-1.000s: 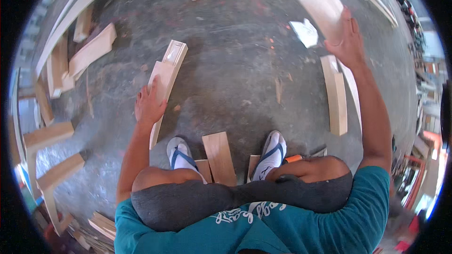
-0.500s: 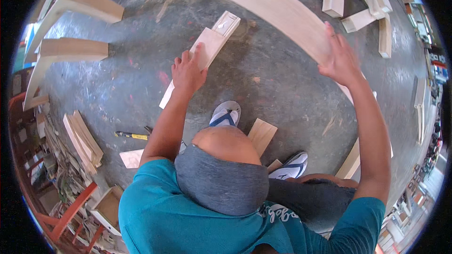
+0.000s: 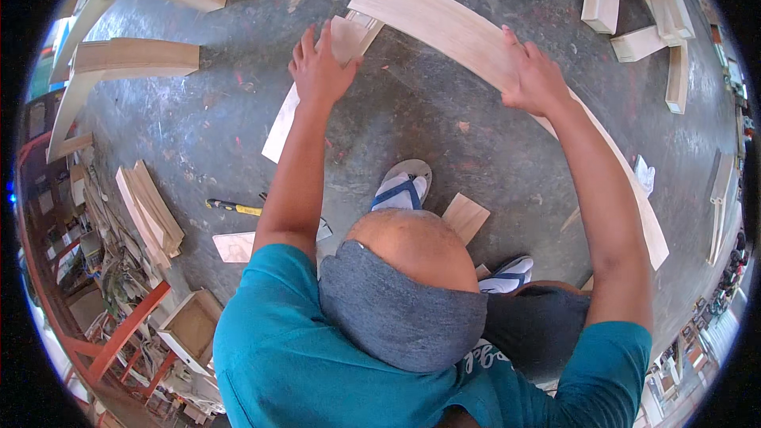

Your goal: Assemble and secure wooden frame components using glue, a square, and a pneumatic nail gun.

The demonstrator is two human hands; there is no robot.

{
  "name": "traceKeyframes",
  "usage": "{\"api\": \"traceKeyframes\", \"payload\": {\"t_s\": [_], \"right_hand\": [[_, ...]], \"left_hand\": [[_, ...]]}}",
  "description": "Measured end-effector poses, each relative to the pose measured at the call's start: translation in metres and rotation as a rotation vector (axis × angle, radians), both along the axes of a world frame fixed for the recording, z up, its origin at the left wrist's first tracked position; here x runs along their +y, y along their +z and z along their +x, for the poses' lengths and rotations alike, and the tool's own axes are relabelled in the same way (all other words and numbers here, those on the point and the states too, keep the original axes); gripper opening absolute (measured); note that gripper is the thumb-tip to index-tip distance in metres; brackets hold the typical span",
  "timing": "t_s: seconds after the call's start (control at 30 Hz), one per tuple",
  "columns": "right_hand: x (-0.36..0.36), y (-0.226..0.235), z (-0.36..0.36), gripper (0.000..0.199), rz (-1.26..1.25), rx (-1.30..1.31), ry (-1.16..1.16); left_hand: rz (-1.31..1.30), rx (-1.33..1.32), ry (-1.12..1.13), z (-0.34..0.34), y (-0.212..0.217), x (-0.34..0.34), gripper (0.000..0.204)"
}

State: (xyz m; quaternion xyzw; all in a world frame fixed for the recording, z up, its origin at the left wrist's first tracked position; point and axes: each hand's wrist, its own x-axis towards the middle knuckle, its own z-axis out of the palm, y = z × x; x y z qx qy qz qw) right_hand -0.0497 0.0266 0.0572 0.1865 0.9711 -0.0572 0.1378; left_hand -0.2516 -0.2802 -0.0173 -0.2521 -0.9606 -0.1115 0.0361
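Long pale wooden board [image 3: 476, 47], its edge bent by the lens, lies on the grey concrete floor [image 3: 198, 127], running from the far side down past the person's right. The right hand [image 3: 535, 79] rests on it near its middle, fingers [image 3: 519, 43] spread flat over the top face, pressing rather than wrapped around anything. Just to the left of that board lies a shorter, narrower pale wooden strip [image 3: 317, 83], and the left hand [image 3: 321, 71] is laid on it, fingers open and splayed, palm down, grasping nothing.

To my eye, handling these well means keeping both palms flat and the weight even, so neither piece skids on the dusty floor, and keeping fingertips clear of the gap where the strip's far end nearly meets the long board. The person crouches, blue-and-white sandals [image 3: 404, 186] planted nearer than the long board, a small square wood offcut [image 3: 465, 218] beside them.

Well to the left of the long board, at the lower edge, stands a small open wooden box [image 3: 190, 329]; I cannot tell what, if anything, is in it. A yellow-handled tool [image 3: 234, 207] lies on the floor left of the sandals, with stacked wooden frame pieces [image 3: 147, 206] farther left
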Motion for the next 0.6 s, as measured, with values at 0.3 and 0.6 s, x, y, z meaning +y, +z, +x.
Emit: {"api": "traceKeyframes", "payload": {"t_s": [0.3, 0.6], "right_hand": [[-0.007, -0.018, -0.027, 0.119, -0.025, -0.027, 0.008], [-0.017, -0.026, -0.029, 0.122, -0.059, -0.088, 0.005]], "left_hand": [[0.163, -0.042, -0.061, -0.027, -0.013, 0.025, 0.095], [0.123, -0.098, 0.031, -0.026, -0.011, 0.027, 0.093]]}}
